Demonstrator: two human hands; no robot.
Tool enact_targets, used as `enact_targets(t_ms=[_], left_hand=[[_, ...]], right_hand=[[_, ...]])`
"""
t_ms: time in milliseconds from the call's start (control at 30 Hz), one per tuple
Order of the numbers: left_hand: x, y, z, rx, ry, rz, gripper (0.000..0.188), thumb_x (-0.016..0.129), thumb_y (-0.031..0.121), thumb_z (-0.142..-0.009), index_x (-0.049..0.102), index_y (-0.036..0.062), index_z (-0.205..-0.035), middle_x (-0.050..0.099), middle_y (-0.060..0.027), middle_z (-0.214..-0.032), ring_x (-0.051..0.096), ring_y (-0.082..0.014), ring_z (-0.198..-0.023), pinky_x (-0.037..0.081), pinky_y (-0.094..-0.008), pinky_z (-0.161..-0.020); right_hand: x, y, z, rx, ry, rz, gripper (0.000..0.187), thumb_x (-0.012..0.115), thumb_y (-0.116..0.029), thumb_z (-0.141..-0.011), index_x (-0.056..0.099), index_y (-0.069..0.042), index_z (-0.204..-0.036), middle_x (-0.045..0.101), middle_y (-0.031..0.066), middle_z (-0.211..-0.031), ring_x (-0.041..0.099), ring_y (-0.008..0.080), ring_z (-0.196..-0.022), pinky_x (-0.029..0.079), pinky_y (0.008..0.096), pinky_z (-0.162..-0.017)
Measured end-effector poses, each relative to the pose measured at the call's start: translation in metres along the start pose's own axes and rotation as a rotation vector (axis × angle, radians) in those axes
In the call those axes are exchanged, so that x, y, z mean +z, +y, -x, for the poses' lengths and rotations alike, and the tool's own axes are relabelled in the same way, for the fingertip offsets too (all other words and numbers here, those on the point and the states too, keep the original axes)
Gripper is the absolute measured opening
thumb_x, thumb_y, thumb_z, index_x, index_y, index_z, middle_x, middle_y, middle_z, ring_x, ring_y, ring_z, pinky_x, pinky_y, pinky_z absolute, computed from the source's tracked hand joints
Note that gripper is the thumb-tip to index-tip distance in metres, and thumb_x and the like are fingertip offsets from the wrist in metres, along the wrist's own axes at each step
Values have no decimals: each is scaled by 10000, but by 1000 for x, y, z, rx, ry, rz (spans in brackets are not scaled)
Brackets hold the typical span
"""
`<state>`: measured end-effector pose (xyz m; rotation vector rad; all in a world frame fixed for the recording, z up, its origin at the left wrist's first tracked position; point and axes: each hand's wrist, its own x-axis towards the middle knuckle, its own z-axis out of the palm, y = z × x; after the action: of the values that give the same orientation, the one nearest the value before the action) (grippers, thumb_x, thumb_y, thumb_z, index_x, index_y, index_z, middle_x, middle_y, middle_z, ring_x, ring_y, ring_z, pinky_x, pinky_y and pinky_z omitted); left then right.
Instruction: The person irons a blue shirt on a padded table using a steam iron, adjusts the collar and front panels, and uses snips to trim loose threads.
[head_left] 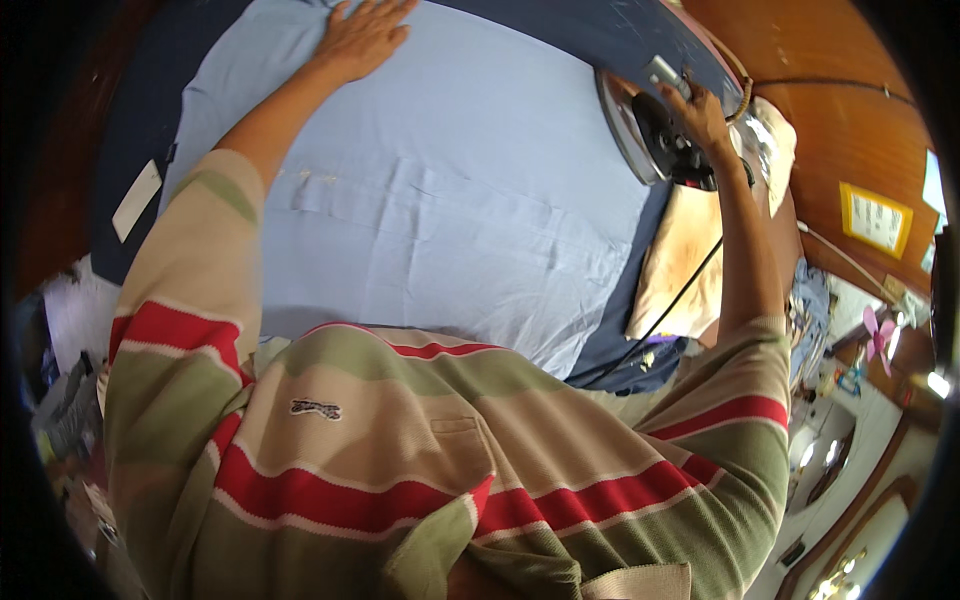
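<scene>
A light blue cloth (430, 140) is spread over a dark blue padded surface, mostly smooth, with creases toward the near side. My left hand (368, 38) lies flat on the cloth at the far left, fingers outstretched and holding nothing. At the cloth's far right stands a clothes iron (655, 135) with a shiny metal rim and black body. Around its handle my right hand (703, 118) is closed; a grey cylindrical end (668, 76) shows past my fingers. The iron's underside is mostly hidden.
A black cord (672, 305) runs below my right forearm. Folded cream cloth (678, 262) lies right of the blue cloth. The dark blue padding (115, 180) shows at the left, with a white tag (136, 200). A brown wooden panel (820, 140) rises at the right.
</scene>
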<state>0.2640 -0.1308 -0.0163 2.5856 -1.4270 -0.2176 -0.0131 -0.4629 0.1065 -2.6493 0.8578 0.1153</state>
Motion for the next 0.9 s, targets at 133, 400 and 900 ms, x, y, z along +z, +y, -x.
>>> enact_targets(t_ms=[133, 400, 900], left_hand=[[8, -4, -9, 25, -24, 16, 554, 349, 308, -923, 224, 117, -1429, 182, -76, -1500, 165, -287, -1375, 147, -558, -1063], [-37, -26, 72, 25, 205, -16, 552, 423, 294, -908, 269, 136, -1414, 260, -76, -1471, 237, -266, -1355, 179, -569, -1039], [-42, -162, 147, -680, 298, -56, 377, 484, 389, -889, 538, 165, -1187, 571, -64, -1183, 527, -268, -1098, 364, -468, -915]], right_hand=[[25, -91, 9, -329, -87, 108, 660, 590, -622, -729, 635, -26, -1010, 659, 183, -822, 651, 325, -776, 492, 386, -701], [42, -262, 25, -554, -213, 213, 534, 553, -519, -806, 639, 0, -897, 630, 257, -828, 624, 392, -819, 497, 444, -697], [100, -351, 3, -563, -149, 189, 644, 516, -613, -784, 632, -20, -1007, 654, 209, -866, 643, 359, -832, 497, 404, -753]])
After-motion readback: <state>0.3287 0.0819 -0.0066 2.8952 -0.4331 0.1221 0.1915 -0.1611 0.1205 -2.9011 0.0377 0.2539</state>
